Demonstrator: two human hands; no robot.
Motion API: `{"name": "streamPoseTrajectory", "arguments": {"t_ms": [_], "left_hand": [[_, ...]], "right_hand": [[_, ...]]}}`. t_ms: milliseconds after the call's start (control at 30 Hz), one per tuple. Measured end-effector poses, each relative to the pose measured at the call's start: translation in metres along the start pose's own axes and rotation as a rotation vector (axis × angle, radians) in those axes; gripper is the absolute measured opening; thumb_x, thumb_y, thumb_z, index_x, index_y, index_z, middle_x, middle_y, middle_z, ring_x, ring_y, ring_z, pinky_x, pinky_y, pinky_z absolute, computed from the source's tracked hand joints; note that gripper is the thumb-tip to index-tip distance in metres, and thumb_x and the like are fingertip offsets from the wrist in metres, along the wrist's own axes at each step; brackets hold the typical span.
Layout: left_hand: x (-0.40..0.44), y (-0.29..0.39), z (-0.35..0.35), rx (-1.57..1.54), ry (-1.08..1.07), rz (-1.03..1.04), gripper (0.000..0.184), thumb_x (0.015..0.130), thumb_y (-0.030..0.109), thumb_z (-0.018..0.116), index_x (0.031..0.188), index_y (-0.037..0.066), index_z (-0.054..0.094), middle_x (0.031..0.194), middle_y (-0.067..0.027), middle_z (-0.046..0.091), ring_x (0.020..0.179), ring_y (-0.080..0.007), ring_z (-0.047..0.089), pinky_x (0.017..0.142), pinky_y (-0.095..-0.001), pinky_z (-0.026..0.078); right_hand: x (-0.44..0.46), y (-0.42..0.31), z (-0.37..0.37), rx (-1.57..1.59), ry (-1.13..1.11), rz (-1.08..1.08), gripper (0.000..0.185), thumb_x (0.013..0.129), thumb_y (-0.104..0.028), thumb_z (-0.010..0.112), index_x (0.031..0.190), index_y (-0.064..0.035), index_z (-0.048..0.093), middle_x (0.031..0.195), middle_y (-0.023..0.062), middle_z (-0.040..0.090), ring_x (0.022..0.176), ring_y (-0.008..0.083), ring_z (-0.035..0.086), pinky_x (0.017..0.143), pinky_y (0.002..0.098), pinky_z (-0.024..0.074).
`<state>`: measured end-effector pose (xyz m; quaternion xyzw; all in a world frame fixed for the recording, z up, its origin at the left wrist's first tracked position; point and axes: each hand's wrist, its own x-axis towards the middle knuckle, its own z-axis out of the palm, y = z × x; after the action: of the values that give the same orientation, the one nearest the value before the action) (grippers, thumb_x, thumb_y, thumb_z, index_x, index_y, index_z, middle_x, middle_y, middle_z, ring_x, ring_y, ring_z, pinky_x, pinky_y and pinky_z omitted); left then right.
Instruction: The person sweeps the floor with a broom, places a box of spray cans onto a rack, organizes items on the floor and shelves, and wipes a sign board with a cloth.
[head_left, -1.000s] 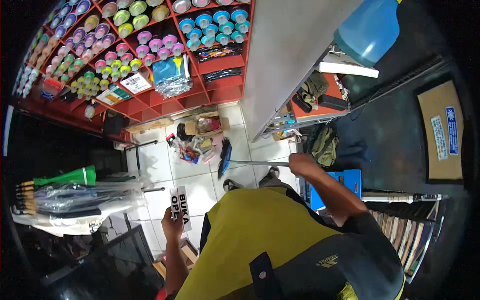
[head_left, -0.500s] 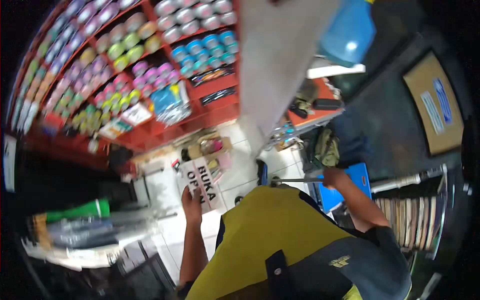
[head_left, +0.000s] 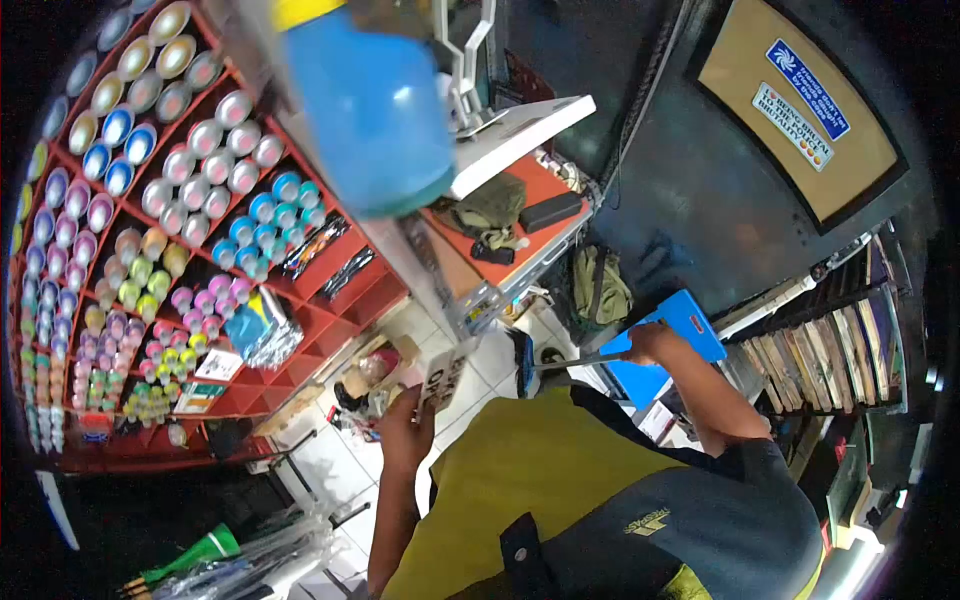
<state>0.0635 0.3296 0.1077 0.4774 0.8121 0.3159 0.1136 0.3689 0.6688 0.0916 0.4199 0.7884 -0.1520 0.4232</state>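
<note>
A white sign with black lettering [head_left: 447, 374] is gripped along its edge by my left hand [head_left: 407, 428], fingers closed. It is tilted, so its face shows at a steep angle. Further right, my right hand [head_left: 652, 344] is wrapped around the grey handle of a broom [head_left: 585, 362]. Its blue-edged head [head_left: 523, 360] is down by the floor, near a foot; part of it is hidden by my body. A blue flat panel [head_left: 690, 322] lies behind my right hand.
Red shelves [head_left: 330, 335] with many spray cans fill the left. A blue spray bottle [head_left: 370, 110] stands high in front. An orange-topped counter [head_left: 545, 225] and green bag [head_left: 600, 285] are ahead. Books [head_left: 815, 355] line the right. Clutter [head_left: 370, 375] lies on the tiled floor [head_left: 490, 355].
The view has swung toward the right. The sign has turned from lying face-up to nearly edge-on in my left hand. My right hand still grips the broom handle.
</note>
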Motion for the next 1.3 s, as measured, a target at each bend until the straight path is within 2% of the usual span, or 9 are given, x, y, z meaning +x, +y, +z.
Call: {"name": "streamPoseTrajectory", "arguments": {"t_ms": [133, 267, 367, 500, 667, 900, 1033, 1200, 1300], "left_hand": [[0.077, 0.071, 0.062, -0.781, -0.084, -0.255, 0.027, 0.089, -0.001, 0.055, 0.116, -0.002, 0.052, 0.095, -0.0085, 0.066, 0.087, -0.0158, 0.064, 0.071, -0.0291, 0.053], [0.127, 0.098, 0.158, -1.064, -0.258, -0.295, 0.031, 0.086, 0.008, 0.064, 0.115, 0.001, 0.054, 0.101, -0.0081, 0.065, 0.085, -0.0159, 0.062, 0.071, -0.0311, 0.052], [0.163, 0.126, 0.185, -1.037, -0.420, -0.470, 0.035, 0.087, 0.015, 0.065, 0.117, 0.002, 0.053, 0.106, -0.0088, 0.065, 0.087, -0.0183, 0.063, 0.072, -0.0329, 0.052], [0.186, 0.128, 0.232, -1.254, -0.364, -0.730, 0.040, 0.090, 0.019, 0.064, 0.123, 0.002, 0.050, 0.106, -0.0091, 0.065, 0.088, -0.0196, 0.064, 0.074, -0.0348, 0.053], [0.156, 0.110, 0.227, -1.073, -0.332, -0.801, 0.029, 0.092, 0.024, 0.059, 0.116, 0.007, 0.054, 0.096, -0.0063, 0.067, 0.075, -0.0142, 0.063, 0.061, -0.0288, 0.051], [0.133, 0.085, 0.232, -1.189, -0.373, -0.808, 0.029, 0.095, 0.027, 0.054, 0.115, 0.006, 0.055, 0.097, -0.0059, 0.066, 0.080, -0.0151, 0.064, 0.067, -0.0285, 0.050], [0.128, 0.069, 0.186, -1.229, -0.338, -0.744, 0.042, 0.096, 0.030, 0.052, 0.127, 0.003, 0.048, 0.115, -0.0115, 0.063, 0.095, -0.0205, 0.063, 0.082, -0.0363, 0.050], [0.067, 0.007, 0.138, -0.845, -0.080, -0.895, 0.036, 0.093, 0.034, 0.055, 0.105, 0.001, 0.064, 0.099, -0.0081, 0.068, 0.086, -0.0165, 0.063, 0.073, -0.0302, 0.050], [0.010, -0.045, 0.117, -0.449, -0.047, -1.045, 0.036, 0.092, 0.036, 0.057, 0.101, 0.003, 0.066, 0.087, -0.0048, 0.069, 0.076, -0.0137, 0.063, 0.064, -0.0291, 0.050]], "right_hand": [[0.071, 0.037, 0.004, 0.069, 0.000, -0.218, 0.073, 0.077, -0.059, 0.061, 0.128, -0.0084, 0.052, 0.129, 0.0177, 0.054, 0.117, 0.0345, 0.053, 0.096, 0.0428, 0.0433], [0.099, 0.020, 0.004, 0.195, 0.009, -0.359, 0.076, 0.077, -0.060, 0.061, 0.131, -0.0082, 0.050, 0.131, 0.0171, 0.052, 0.116, 0.0344, 0.053, 0.094, 0.0424, 0.0445], [0.103, 0.010, -0.014, 0.398, -0.367, -0.741, 0.075, 0.078, -0.060, 0.059, 0.134, -0.0112, 0.048, 0.132, 0.0137, 0.053, 0.114, 0.0291, 0.055, 0.090, 0.0422, 0.0458], [0.156, 0.012, -0.016, 0.574, -0.754, -0.347, 0.064, 0.081, -0.055, 0.060, 0.131, -0.0142, 0.053, 0.126, 0.0107, 0.058, 0.107, 0.0240, 0.057, 0.086, 0.0418, 0.0465], [0.158, 0.042, -0.033, 1.042, -0.861, -0.344, 0.050, 0.086, -0.047, 0.059, 0.124, -0.0129, 0.058, 0.112, 0.0086, 0.065, 0.092, 0.0200, 0.061, 0.077, 0.0397, 0.0480], [0.170, 0.012, -0.043, 0.707, -0.293, -0.989, 0.022, 0.087, -0.023, 0.066, 0.102, -0.0074, 0.060, 0.081, 0.0028, 0.062, 0.072, 0.0123, 0.058, 0.065, 0.0334, 0.0477], [0.170, -0.012, -0.039, 0.923, -0.259, -0.990, 0.015, 0.085, -0.016, 0.068, 0.093, -0.0062, 0.059, 0.080, 0.0033, 0.061, 0.074, 0.0125, 0.058, 0.066, 0.0322, 0.0475], [0.126, 0.021, -0.090, 0.834, 0.030, -0.942, 0.013, 0.087, -0.013, 0.065, 0.091, -0.0044, 0.056, 0.079, 0.0032, 0.058, 0.075, 0.0130, 0.058, 0.068, 0.0315, 0.0478], [0.186, 0.066, -0.073, 1.003, 0.124, -0.928, 0.025, 0.094, -0.024, 0.057, 0.105, -0.0022, 0.055, 0.090, 0.0094, 0.059, 0.079, 0.0235, 0.059, 0.068, 0.0413, 0.0485]]}}
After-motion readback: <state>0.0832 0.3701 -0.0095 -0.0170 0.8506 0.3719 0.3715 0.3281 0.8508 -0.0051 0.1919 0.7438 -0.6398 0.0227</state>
